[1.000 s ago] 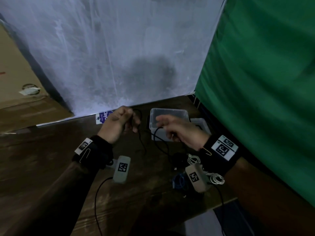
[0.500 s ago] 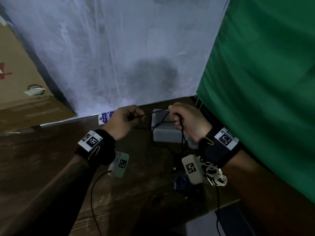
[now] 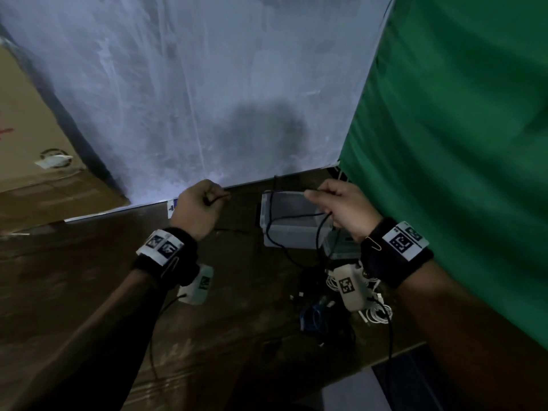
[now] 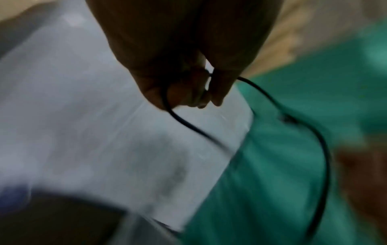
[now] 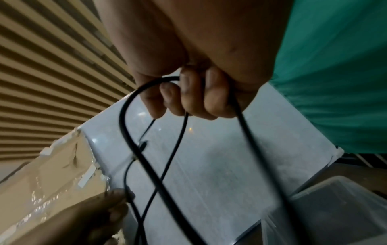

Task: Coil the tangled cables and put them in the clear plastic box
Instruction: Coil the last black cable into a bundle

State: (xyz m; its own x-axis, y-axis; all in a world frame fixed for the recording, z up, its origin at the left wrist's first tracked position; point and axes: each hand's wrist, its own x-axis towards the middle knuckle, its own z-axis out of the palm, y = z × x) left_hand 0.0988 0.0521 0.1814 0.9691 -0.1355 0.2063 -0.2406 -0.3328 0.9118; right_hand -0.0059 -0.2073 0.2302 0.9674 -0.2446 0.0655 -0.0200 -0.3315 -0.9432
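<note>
A thin black cable point(image 3: 268, 223) runs between my two raised hands and hangs in loops over the clear plastic box point(image 3: 292, 222). My left hand point(image 3: 199, 207) is a fist, gripping one stretch of the cable point(image 4: 184, 122) at the far left of the box. My right hand point(image 3: 338, 207) holds loops of the cable point(image 5: 150, 167) in curled fingers point(image 5: 192, 97), just right of the box. Loose white point(image 3: 375, 312), blue point(image 3: 314, 314) and black cables lie tangled on the dark wooden table point(image 3: 89, 277) below my right wrist.
A white sheet point(image 3: 192, 99) stands behind the table, a green cloth point(image 3: 459, 143) on the right, cardboard point(image 3: 29, 161) at the left. A second small clear box point(image 3: 341, 247) sits next to the first. A blue-and-white label point(image 3: 172, 206) lies by the left hand.
Both hands rose off the table and closed on the black cable. They then drew apart, the left going left, the right going right, stretching the cable above the box.
</note>
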